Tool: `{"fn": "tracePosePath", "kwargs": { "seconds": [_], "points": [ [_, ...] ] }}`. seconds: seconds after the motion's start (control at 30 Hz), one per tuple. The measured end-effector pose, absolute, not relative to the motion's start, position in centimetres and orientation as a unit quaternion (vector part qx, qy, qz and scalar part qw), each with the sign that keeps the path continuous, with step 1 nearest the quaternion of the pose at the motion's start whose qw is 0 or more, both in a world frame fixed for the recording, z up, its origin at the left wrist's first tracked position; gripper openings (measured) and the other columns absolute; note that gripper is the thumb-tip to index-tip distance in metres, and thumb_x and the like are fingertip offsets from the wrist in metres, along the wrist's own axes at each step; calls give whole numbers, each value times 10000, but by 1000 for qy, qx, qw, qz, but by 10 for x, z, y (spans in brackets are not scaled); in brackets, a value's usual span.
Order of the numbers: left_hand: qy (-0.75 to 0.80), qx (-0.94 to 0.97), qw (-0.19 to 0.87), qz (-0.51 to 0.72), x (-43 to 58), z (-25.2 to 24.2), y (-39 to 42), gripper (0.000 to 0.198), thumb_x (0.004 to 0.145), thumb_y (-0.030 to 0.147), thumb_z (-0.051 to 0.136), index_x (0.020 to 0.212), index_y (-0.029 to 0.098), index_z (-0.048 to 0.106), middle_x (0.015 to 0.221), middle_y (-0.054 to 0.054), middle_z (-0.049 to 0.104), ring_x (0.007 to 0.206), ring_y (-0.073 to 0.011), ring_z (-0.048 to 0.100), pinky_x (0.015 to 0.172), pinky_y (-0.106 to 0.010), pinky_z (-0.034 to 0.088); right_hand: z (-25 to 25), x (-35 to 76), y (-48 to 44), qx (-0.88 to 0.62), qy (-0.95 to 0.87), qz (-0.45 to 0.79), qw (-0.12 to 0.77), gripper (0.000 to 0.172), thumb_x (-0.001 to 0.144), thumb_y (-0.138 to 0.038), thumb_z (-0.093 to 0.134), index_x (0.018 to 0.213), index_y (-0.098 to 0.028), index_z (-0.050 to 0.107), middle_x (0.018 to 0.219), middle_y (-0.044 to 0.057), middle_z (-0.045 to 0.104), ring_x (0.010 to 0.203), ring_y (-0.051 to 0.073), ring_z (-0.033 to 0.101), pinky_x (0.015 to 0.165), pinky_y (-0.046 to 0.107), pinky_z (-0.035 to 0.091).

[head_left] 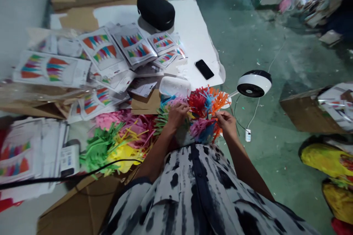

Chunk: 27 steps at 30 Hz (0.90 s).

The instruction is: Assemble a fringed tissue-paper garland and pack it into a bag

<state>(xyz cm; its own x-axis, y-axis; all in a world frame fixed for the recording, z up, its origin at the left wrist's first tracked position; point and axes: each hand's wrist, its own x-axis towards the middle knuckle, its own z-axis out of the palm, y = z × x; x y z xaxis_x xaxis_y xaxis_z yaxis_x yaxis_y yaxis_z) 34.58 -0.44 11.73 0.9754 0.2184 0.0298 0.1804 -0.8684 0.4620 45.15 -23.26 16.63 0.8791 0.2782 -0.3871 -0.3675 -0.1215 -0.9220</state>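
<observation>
Shirt: b&w tie-dye shirt [193,191] at bottom, 2 bare forearms reaching fwd from it.

L hand [178,114]: fingers clenched, grasping left side of bundle.

R hand [226,125]: thumb + index pinched on strips at right side of bundle, other fingers curled.

Bundle: multicolour cut-paper fringe bundle [202,112], orange/red/blue/pink, held between 2 hands, above near edge of cardboard sheet [146,102].

Beside L hand: green paper fringe [102,150], yellow paper [124,158], pink paper fringe [121,123], piled together.

Left edge: stack of printed sheets [27,154], black cable [68,176] across near it.

Mid: white plastic tub [174,87] just past bundle; more printed sheets [102,49] w/ fan-shaped colour designs.

Far: black phone [204,69] on white board [193,33]; black oval case [156,11] at board's far edge.

Right: small white fan [253,84] on green floor [248,25]; cardboard box [303,110] by right edge.
</observation>
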Motion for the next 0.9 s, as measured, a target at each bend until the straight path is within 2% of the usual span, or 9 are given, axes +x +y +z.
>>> {"fn": "tracePosePath", "kwargs": {
  "seconds": [0.2,0.33,0.47,0.6,0.7,0.77,0.9],
  "points": [
    [136,970,193,48,354,118,11,176,973,222,614,921,239,781,1002,-98,727,1067,-291,571,964,-452,439,166,451,-239,-713,39,237,659,500,645,-629,891,774,-207,655,694,3,733,442,61,297,443,258,216],
    [186,949,199,159,361,152,36,205,987,319,613,957,248,802,1078,-86,698,1036,-270,555,948,-407,429,161,451,-243,-709,41,240,661,485,661,-607,891,789,-202,658,695,-4,728,437,54,288,442,254,208],
    [171,934,188,251,380,175,33,358,1067,331,461,1049,220,802,1013,-93,657,1004,-241,560,918,-359,413,158,449,-243,-712,36,240,659,474,673,-600,886,800,-196,671,693,3,730,438,54,299,441,247,220],
    [87,961,200,168,394,154,-1,359,1082,277,431,1183,238,773,1080,-95,702,1031,-236,602,909,-354,414,159,449,-243,-708,36,239,663,472,673,-591,893,785,-194,664,699,8,737,431,49,305,437,240,223],
    [51,974,215,41,389,123,-23,328,1015,190,557,1301,239,711,1114,-90,732,1024,-242,627,874,-363,422,159,450,-245,-709,41,236,664,480,676,-598,892,799,-192,668,701,9,737,428,48,317,433,237,235],
    [47,977,206,7,381,106,-29,295,985,174,603,1249,233,722,1114,-92,737,1072,-252,619,926,-382,420,158,450,-247,-712,41,234,661,480,683,-599,887,811,-190,673,704,5,733,429,48,326,429,234,244],
    [99,979,176,5,365,94,-21,184,991,173,575,1053,182,748,1076,-141,729,1124,-302,591,989,-458,399,153,447,-247,-713,25,241,658,482,696,-617,868,787,-188,669,690,4,723,426,46,318,415,230,230]
  ]
}}
